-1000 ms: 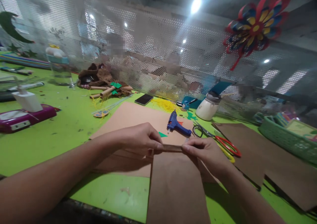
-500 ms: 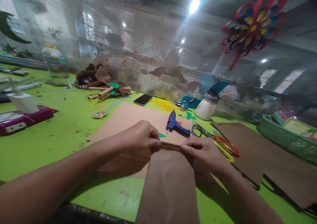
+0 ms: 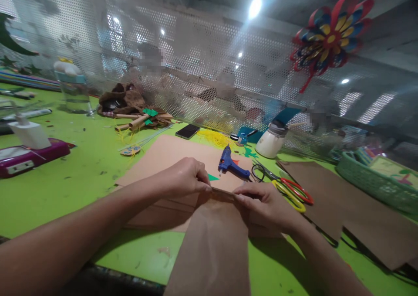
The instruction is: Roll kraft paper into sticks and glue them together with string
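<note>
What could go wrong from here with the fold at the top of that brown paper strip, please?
1. The left hand and right hand both pinch the narrow fold at the far end of the brown paper strip; uneven pull could skew the crease or tear it.
2. The strip's near end appears to overhang the green table, so it might slide off if released.
3. The blue glue gun and scissors lie just beyond the hands; a forward reach could knock them.

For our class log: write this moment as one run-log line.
left hand: pinching folded top edge of brown paper sheet | right hand: pinching same edge | nearby: blue glue gun, scissors | surface: green table
</note>
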`<state>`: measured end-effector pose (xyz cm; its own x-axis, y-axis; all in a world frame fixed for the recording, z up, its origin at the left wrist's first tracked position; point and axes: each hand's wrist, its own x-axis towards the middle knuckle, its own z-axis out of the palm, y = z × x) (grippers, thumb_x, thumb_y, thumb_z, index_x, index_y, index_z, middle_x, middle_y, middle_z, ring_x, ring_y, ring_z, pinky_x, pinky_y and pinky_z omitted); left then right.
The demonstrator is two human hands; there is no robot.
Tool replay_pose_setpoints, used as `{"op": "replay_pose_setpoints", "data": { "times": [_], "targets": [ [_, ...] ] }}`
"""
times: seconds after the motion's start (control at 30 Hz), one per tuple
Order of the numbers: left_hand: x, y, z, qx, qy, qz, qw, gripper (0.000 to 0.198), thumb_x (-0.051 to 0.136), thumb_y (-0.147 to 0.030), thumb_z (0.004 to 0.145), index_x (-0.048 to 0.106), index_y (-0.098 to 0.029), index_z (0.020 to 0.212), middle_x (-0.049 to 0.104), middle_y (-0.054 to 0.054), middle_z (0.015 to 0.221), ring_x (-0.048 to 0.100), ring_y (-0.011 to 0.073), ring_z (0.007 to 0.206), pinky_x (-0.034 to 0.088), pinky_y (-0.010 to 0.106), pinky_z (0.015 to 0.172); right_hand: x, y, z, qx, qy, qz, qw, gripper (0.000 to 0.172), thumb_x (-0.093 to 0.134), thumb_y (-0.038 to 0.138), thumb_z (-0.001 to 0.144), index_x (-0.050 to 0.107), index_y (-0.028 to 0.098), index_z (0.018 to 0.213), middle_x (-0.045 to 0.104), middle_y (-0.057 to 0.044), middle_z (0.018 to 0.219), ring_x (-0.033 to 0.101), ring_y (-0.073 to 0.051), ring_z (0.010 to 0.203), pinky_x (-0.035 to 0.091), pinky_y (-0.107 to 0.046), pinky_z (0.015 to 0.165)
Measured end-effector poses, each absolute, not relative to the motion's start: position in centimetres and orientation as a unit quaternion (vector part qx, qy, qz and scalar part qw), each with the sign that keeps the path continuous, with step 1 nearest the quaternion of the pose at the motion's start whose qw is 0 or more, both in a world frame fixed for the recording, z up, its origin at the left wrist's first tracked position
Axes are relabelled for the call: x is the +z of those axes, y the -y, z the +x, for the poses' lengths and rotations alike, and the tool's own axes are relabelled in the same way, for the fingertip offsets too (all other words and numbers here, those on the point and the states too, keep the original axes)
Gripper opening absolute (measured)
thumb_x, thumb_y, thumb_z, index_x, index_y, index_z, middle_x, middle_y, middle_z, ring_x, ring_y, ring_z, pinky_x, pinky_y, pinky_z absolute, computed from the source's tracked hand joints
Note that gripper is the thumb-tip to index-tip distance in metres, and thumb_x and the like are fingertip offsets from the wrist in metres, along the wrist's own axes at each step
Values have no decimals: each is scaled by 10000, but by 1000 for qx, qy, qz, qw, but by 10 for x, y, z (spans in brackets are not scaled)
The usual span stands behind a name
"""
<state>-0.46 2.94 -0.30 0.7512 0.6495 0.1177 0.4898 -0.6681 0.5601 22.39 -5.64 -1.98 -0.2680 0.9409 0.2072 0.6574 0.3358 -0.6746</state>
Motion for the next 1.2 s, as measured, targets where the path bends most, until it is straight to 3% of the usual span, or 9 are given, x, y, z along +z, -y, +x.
{"op": "replay_pose_setpoints", "data": {
  "times": [0.27,0.4,0.53,0.6,0.7,0.8,0.97,1.2],
  "targets": [
    [-2,-23,2,161,-313,899,259,118,621,-213,681,731,-176,703,568,-8,663,523,119,652,359,204,564,-23,55,214,158,784,-499,334,146,610,241,811,721,174,743,659,-40,695,583,-153,659,441,-259,606],
    [-2,-24,2,169,-307,891,289,99,647,-218,660,706,-154,708,595,9,743,547,129,707,388,201,609,-25,54,214,167,786,-498,325,179,584,222,831,718,166,727,650,-36,665,577,-144,633,431,-252,592],
    [-3,-25,0,93,-296,850,426,315,563,-320,777,650,-141,1020,644,13,715,578,135,664,420,222,628,-23,56,212,178,784,-502,319,184,593,227,823,719,160,707,644,-33,642,566,-139,615,419,-242,566],
    [-3,-23,0,68,-285,846,445,392,517,-375,818,621,-135,1111,653,19,718,575,136,654,418,221,616,-23,56,211,192,782,-497,323,188,593,236,823,717,160,703,642,-32,642,565,-138,615,421,-241,565],
    [-1,-19,3,79,-274,873,396,326,498,-350,827,694,-129,963,669,30,783,563,129,691,400,201,624,-23,56,209,201,783,-487,331,185,595,248,822,717,167,709,646,-30,647,569,-141,624,428,-245,576],
    [1,-16,5,103,-284,890,341,267,513,-293,800,716,-121,825,660,13,712,538,120,657,378,186,599,-23,56,207,208,775,-490,339,171,596,242,821,720,162,734,654,-33,662,575,-143,631,429,-243,577],
    [1,-13,4,115,-271,914,278,244,496,-267,819,705,-141,835,662,12,707,533,116,636,357,190,582,-22,57,204,215,785,-492,309,171,565,204,836,729,168,873,694,-54,787,603,-159,716,437,-254,643],
    [3,-8,4,124,-246,934,229,263,457,-292,866,675,-151,820,644,14,707,514,108,617,340,198,584,-17,59,205,190,797,-485,305,183,547,200,838,701,158,747,647,-23,681,558,-137,642,401,-238,590]
  ]
}}
